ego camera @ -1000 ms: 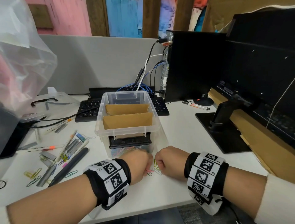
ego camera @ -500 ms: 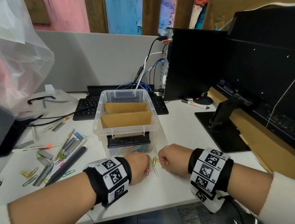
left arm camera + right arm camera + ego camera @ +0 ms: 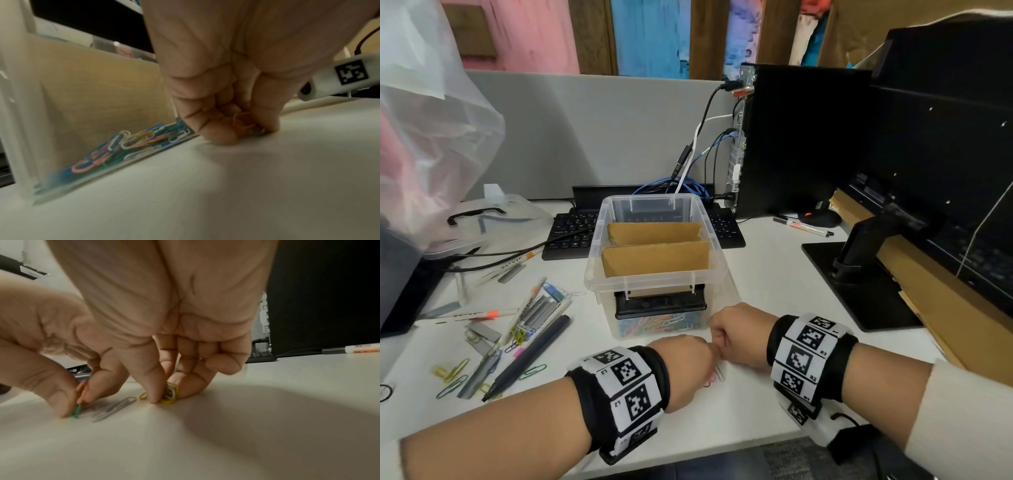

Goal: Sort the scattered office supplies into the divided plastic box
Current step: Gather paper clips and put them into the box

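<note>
The clear plastic box [image 3: 714,270] with cardboard dividers stands mid-desk; several coloured paper clips [image 3: 661,323] lie in its front compartment, also visible through its wall [image 3: 133,142]. Just in front of it my two hands meet, knuckles touching. My left hand [image 3: 688,363] presses down on the desk and pinches an orange clip [image 3: 241,122]; from the right wrist its fingertips [image 3: 68,404] pinch a green clip [image 3: 77,410]. My right hand [image 3: 166,395] pinches a small bunch of yellow and white clips [image 3: 171,393]. A silver clip [image 3: 115,408] lies loose between the hands.
Markers, pens, staple strips and more clips [image 3: 517,325] lie scattered left of the box. Behind it sits a keyboard [image 3: 571,229] with cables. A monitor stand [image 3: 859,281], PC tower [image 3: 801,137] and marker [image 3: 804,226] are on the right. The desk's front edge [image 3: 688,455] runs under my wrists.
My right hand has come left and down until it touches the left hand. The yellow clip it held up in view half a second ago is now hidden beneath the hands.
</note>
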### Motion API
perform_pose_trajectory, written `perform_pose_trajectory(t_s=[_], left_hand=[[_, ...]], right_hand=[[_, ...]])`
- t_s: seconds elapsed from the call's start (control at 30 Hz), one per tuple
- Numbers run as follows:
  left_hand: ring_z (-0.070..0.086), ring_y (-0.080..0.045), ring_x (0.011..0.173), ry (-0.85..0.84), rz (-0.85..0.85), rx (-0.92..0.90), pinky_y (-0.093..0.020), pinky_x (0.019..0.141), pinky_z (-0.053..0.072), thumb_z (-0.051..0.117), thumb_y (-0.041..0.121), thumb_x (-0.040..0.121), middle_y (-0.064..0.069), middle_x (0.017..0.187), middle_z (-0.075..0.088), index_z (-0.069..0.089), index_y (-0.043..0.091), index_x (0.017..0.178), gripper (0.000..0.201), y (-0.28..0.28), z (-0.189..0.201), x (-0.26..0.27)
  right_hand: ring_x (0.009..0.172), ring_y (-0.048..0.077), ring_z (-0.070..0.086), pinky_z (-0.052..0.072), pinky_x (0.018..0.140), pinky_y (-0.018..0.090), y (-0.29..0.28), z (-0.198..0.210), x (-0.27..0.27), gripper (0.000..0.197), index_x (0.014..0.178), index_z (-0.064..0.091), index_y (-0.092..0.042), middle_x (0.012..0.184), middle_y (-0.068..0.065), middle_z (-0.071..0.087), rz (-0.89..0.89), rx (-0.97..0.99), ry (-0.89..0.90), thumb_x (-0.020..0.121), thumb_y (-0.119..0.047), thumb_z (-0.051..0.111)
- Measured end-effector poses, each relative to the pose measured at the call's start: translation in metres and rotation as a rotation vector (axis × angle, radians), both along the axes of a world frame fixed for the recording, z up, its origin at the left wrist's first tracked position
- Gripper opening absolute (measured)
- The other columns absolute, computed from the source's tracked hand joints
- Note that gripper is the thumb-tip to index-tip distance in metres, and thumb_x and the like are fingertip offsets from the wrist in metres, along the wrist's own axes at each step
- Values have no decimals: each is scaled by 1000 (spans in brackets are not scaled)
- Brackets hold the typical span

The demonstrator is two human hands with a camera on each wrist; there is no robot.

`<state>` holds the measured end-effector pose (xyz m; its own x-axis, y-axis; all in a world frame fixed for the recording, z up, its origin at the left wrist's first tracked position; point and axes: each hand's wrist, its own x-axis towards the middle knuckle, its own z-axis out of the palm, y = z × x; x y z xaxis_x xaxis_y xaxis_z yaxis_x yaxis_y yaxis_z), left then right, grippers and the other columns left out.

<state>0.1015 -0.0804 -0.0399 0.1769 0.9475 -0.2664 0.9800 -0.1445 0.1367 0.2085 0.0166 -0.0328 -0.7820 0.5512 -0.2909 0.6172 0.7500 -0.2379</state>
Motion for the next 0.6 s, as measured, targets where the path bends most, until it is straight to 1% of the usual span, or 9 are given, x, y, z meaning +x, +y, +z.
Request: perform_pose_trajectory(t_s=[0.1,0.13,0.17,0.23,0.3,0.4,0.43,0.5,0.6], left_hand=[[61,-17,103,-108,-1,34,-32,91,48,45,11,95,3,113,64,42,19,130,36,0,-2,1],[62,-17,103,-132,-1,31,-31,91,48,44,13,95,2,112,65,42,19,130,35,1,-2,2],[61,-18,102,-139,-4,27,-30,91,48,43,13,96,1,112,65,46,19,127,33,1,-1,3],[61,-19,101,-144,-12,29,-30,90,47,46,9,93,-1,111,65,54,17,117,26,6,0,5],[60,-20,101,-129,3,1,-28,89,46,48,5,91,-3,109,65,57,14,110,23,10,0,5],[56,-22,107,-55,21,-51,-27,89,42,52,6,92,-7,118,58,59,9,113,22,14,1,5],[55,-23,108,-37,23,-51,-28,89,41,54,7,92,-9,121,55,59,7,113,21,15,1,4],[53,-24,109,4,29,-54,-28,89,40,54,11,93,-12,123,51,57,5,114,22,13,3,2],[54,-24,109,32,64,-78,-32,92,43,54,15,94,-10,122,54,57,7,114,22,6,4,-5]], right_hand=[[77,15,48,39,69,21,3,4,5,33,66,40,-25,72,-7,49,-2,-25,4,81,-8,64],[77,14,47,40,70,21,4,5,6,33,67,41,-25,69,-11,45,-3,-33,6,79,-10,68],[76,13,47,41,71,22,4,6,7,31,71,44,-23,68,-13,44,-7,-42,13,77,-12,72],[74,14,48,43,71,25,6,5,8,28,83,47,-21,69,-13,45,-18,-63,49,76,-12,73],[71,16,50,45,69,28,6,5,10,31,92,47,-21,70,-9,49,-32,-102,74,76,-10,71],[72,16,53,48,73,32,8,5,14,32,106,54,-21,72,-5,54,-11,-138,47,80,-5,64],[73,15,53,48,73,31,8,5,15,32,106,56,-21,72,-6,53,1,-133,31,80,-4,63],[75,15,51,45,72,29,8,7,17,26,101,60,-19,71,-11,49,4,-111,3,80,-3,62],[77,14,48,43,71,26,8,9,17,16,90,60,-18,70,-14,44,15,-71,-35,81,-4,61]])
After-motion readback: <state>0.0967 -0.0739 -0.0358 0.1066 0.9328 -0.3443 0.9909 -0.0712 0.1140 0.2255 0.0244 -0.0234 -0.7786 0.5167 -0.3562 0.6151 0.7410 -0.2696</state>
